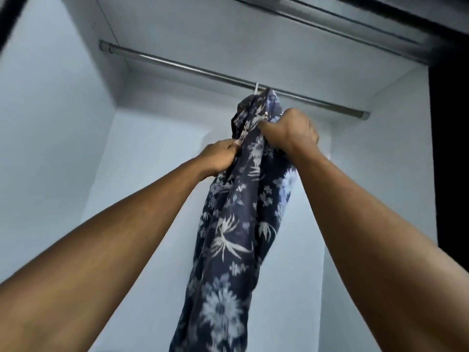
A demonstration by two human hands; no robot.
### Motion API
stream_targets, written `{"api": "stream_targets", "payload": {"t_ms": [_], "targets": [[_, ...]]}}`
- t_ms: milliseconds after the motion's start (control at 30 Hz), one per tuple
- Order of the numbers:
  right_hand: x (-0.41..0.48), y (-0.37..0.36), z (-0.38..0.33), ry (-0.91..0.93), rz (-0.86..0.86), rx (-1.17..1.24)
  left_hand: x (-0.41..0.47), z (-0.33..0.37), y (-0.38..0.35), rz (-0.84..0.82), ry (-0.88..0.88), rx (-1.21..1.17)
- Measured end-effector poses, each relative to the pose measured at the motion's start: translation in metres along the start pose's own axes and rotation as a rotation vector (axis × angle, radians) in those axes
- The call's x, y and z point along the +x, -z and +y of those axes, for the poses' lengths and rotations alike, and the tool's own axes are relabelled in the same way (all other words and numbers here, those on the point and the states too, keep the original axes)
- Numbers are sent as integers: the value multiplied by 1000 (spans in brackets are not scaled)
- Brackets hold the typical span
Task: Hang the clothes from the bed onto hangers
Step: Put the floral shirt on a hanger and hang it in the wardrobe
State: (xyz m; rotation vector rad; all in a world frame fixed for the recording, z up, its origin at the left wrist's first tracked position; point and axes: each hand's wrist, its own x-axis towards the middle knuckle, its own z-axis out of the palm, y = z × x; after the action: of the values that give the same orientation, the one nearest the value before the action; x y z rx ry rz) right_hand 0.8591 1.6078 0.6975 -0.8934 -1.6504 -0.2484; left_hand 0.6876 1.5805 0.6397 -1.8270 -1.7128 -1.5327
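**Asker:** Floral garment (236,224), where is it?

**Me:** Up inside the white wardrobe (50,123). It is bunched into one long navy column under the metal rail (177,66). It trails toward six o'clock between my forearms and runs off the bottom of the view.

**Asker:** Start from the left.

**Me:** My left hand (219,157) sits at the nine o'clock edge of the cloth. The fingers are curled in and pinch a fold against the thumb.

**Asker:** And the top of the bundle?

**Me:** At twelve o'clock a thin white hook (257,88) pokes out right at the rail. I cannot tell whether it is over the rail or only touching it.

**Asker:** Your other hand?

**Me:** My right hand (291,130) is higher, at about two o'clock from the left one. It is a closed fist round a gathered handful of fabric just below the hook.

**Asker:** Further right?

**Me:** The rail ends at the side wall, around three o'clock from that fist. Past it is a dark edge (449,148).
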Motion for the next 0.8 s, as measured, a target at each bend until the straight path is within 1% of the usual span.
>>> {"api": "stream_targets", "payload": {"t_ms": [200,300,433,533,633,700,800], "targets": [[-128,14,32,-66,-115,135,-118,-1,-15,-22,160,73],[-204,23,47,-137,-167,210,-191,-6,-28,-75,241,131],[-327,27,65,-240,-392,274,-306,-12,-45,-138,411,162],[-429,41,69,-304,-629,307,-406,-15,-52,-252,556,199],[-520,55,63,-253,-876,286,-496,-17,-46,-294,657,226],[-571,66,51,-228,-975,302,-556,-12,-33,-290,731,219],[-637,83,22,-244,-1086,324,-642,1,-2,-296,819,245]]}}
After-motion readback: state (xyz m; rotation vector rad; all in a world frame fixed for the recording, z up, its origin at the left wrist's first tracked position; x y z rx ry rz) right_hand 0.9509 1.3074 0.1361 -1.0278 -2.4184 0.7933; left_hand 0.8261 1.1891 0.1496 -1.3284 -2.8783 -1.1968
